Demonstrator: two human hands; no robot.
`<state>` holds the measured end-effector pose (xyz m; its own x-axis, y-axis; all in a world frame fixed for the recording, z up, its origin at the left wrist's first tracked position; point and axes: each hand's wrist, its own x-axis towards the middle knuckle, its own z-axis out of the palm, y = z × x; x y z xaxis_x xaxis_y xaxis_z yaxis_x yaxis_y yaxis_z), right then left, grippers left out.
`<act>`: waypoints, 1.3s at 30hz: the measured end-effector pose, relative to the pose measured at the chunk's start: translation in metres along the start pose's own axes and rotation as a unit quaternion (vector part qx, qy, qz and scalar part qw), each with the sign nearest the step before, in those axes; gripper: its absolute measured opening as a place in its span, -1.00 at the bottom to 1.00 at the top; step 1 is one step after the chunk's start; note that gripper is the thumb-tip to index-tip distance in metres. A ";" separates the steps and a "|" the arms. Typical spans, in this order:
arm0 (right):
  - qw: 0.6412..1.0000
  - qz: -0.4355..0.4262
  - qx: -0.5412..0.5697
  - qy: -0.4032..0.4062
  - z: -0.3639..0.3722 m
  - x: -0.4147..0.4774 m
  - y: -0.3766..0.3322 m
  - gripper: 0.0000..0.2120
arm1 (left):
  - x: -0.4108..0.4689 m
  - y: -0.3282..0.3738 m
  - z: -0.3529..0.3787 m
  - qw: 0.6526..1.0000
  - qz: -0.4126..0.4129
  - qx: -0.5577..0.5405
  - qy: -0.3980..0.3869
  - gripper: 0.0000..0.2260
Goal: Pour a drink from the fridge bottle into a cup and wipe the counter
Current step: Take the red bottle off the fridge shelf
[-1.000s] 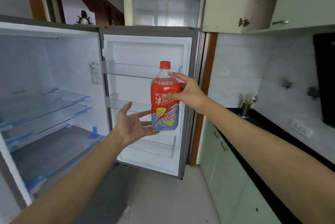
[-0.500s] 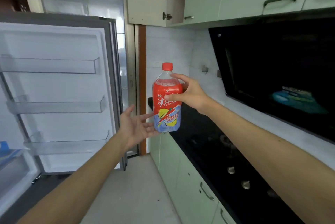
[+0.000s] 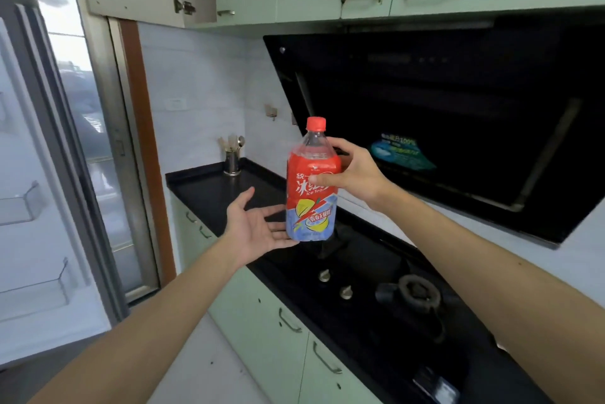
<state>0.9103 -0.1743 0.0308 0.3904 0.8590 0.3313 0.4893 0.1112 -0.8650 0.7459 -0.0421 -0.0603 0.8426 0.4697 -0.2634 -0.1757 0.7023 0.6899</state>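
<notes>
An ice tea bottle (image 3: 310, 194) with a red cap and a red and blue label hangs upright in the air over the black counter (image 3: 209, 189). My right hand (image 3: 355, 174) grips it around the upper body. My left hand (image 3: 258, 227) is open, palm up, with its fingertips at the bottle's base. No cup or cloth is in view.
A gas hob (image 3: 376, 276) with two knobs and a burner (image 3: 417, 297) sits in the counter under a black range hood (image 3: 458, 115). A metal utensil holder (image 3: 231, 161) stands at the counter's far end. The open fridge door (image 3: 36, 194) is at left. Green cabinets hang above and below.
The view has swung right from the fridge to the counter and hob. The bottle travelled along in my right hand, with my left hand still open under it.
</notes>
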 end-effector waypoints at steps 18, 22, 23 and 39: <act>0.969 0.113 -0.066 0.209 -0.072 -0.102 0.037 -0.27 | 0.074 -0.080 0.079 0.971 -0.161 0.133 -0.119 -0.36; 0.955 0.138 -0.078 0.251 -0.088 -0.135 0.041 -0.27 | 0.077 -0.109 0.098 0.958 -0.196 0.148 -0.149 -0.38; 0.951 0.143 -0.083 0.261 -0.092 -0.143 0.040 -0.27 | 0.076 -0.116 0.104 0.954 -0.204 0.153 -0.157 -0.39; 0.898 0.210 -0.115 0.370 -0.188 -0.294 0.041 -0.29 | 0.059 -0.258 0.221 0.905 -0.283 0.204 -0.242 -0.40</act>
<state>0.9617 -0.5164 -0.0316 0.9474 0.2255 0.2271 0.2927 -0.3234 -0.8998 0.9537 -0.3140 -0.1052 0.8805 -0.2626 -0.3946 0.4736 0.4538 0.7548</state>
